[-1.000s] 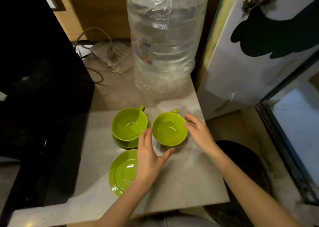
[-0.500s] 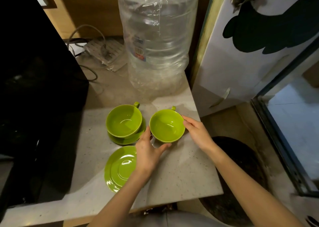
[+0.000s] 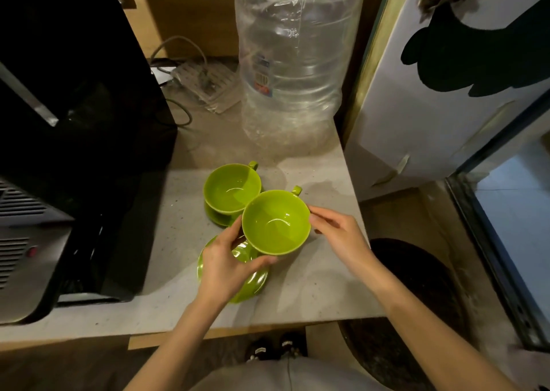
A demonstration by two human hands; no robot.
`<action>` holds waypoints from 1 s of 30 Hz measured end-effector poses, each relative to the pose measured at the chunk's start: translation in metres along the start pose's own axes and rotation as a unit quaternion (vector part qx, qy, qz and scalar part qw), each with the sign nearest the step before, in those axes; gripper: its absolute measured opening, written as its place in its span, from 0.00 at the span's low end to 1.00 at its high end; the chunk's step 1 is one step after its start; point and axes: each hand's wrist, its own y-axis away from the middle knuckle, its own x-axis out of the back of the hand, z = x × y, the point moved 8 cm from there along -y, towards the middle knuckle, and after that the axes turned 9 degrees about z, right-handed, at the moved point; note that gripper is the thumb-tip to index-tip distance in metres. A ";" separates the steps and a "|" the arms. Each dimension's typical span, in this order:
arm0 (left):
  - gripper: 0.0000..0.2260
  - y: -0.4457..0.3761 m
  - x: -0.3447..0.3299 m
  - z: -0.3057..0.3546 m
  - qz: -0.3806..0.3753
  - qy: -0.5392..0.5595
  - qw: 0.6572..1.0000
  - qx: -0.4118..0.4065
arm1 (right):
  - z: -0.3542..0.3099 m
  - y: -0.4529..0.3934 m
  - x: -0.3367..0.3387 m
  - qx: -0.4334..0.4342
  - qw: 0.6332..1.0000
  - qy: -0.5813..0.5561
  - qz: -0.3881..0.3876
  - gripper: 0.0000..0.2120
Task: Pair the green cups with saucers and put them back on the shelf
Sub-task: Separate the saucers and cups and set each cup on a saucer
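Two hands hold one green cup [image 3: 276,222]: my left hand [image 3: 225,267] cups its near-left wall and my right hand [image 3: 337,236] pinches the right rim. The cup hangs above the counter [image 3: 312,283], over the far edge of the bare saucer [image 3: 258,280] that lies near me. I judge it light, stiff, glazed and slick, and it would chip if knocked, so the walls are the place to grip, with the handle pointing away. The other cup [image 3: 232,188] already sits on its saucer [image 3: 215,217], just beside mine on the far left, close enough to clink. A big clear bottle [image 3: 294,63] crowds the far side and a black appliance [image 3: 83,123] the left.
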 end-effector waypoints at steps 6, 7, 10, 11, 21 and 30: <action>0.42 0.020 0.033 -0.019 -0.024 0.004 1.000 0.011 | 0.012 0.024 -0.035 -0.005 0.998 -0.005 -0.055 0.15; 0.42 0.022 0.036 -0.022 -0.025 0.002 1.000 0.013 | 0.015 0.026 -0.040 -0.006 0.998 -0.006 -0.061 0.15; 0.42 0.029 0.044 -0.035 -0.028 0.001 0.999 0.025 | 0.021 0.033 -0.052 -0.007 0.997 -0.001 -0.076 0.16; 0.42 0.031 0.046 -0.039 -0.030 -0.002 0.999 0.029 | 0.023 0.034 -0.055 -0.007 0.997 0.001 -0.077 0.17; 0.43 0.037 0.047 -0.053 -0.052 -0.011 0.997 0.051 | 0.035 0.039 -0.070 -0.009 0.995 0.023 -0.097 0.18; 0.42 0.036 0.048 -0.061 -0.047 -0.008 0.997 0.066 | 0.032 0.040 -0.073 -0.003 0.995 0.015 -0.094 0.18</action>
